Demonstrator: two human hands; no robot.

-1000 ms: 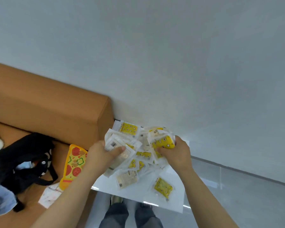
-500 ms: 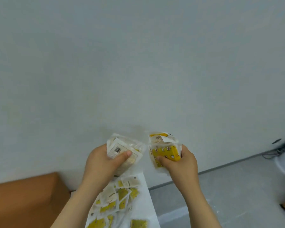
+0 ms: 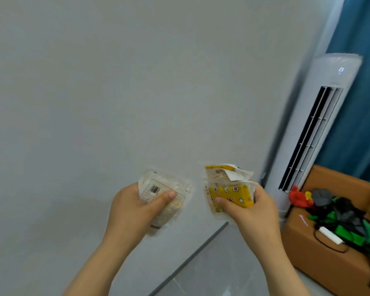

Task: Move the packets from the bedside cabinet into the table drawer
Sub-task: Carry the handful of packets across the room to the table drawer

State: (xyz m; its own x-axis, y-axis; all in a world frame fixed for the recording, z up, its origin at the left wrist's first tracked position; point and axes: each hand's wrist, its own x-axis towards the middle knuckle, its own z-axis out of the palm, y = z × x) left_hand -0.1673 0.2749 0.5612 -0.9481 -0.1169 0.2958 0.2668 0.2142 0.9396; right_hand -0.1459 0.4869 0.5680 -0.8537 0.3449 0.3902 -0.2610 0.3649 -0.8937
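My left hand (image 3: pixel 131 210) grips a bundle of clear packets (image 3: pixel 165 199) with a barcode label on top, thumb pressed across the front. My right hand (image 3: pixel 252 212) grips a second bundle, the yellow patterned packets (image 3: pixel 229 189), thumb on the yellow face. Both bundles are held up in front of the grey wall, a small gap between them. Neither the bedside cabinet nor the table drawer is in view.
A tall white air conditioner (image 3: pixel 320 124) stands against the wall at the right, with a blue curtain (image 3: pixel 359 82) behind it. An open cardboard box (image 3: pixel 320 253) of red, green and dark items sits on the floor at the lower right. A dark skirting line (image 3: pixel 192 257) runs along the wall's base.
Both hands lifted their bundles off the cabinet and the view swung right. The cabinet, bed and remaining packets left the frame; the air conditioner and cardboard box came in.
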